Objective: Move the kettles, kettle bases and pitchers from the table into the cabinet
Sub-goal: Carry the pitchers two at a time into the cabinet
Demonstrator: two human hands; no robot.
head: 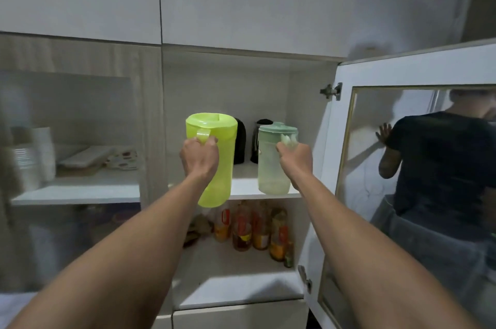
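Two pitchers [212,159], two kettles [239,144], several bottles [243,229].

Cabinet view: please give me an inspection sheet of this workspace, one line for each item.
Surface: white upper shelf, part bare.
Job's things: lime pitcher held in front of shelf edge; pale green pitcher at shelf front; two dark kettles at the back.
Clutter: bottles on lower shelf.
Hands: left hand and right hand each grip a handle.
Cables: nothing seen.
Surroundings: glass door open at right.
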